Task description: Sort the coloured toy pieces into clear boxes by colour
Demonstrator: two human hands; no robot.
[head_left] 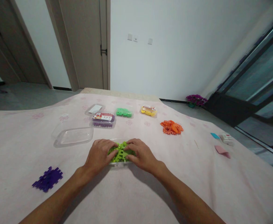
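Observation:
Lime-green notched interlocking plastic pieces (120,153) lie heaped in a clear plastic box (119,165) right in front of me. From the left side, my left hand (101,153) grips the heap, its thumb and fingers bent over the pieces. Opposite it, my right hand (141,155) has its fingers curled on the right part of the same heap. The fingers partly hide the pieces and the box's side rims. An open clear box (73,136) with its lid folded back stands beyond my left hand.
Loose dark purple pieces (48,179) lie at the left, orange pieces (172,127) at the right. Toward the back are clear boxes of purple (103,120), green (124,112) and yellow pieces (147,111). A pink cloth (222,151) and small white box (226,139) sit far right.

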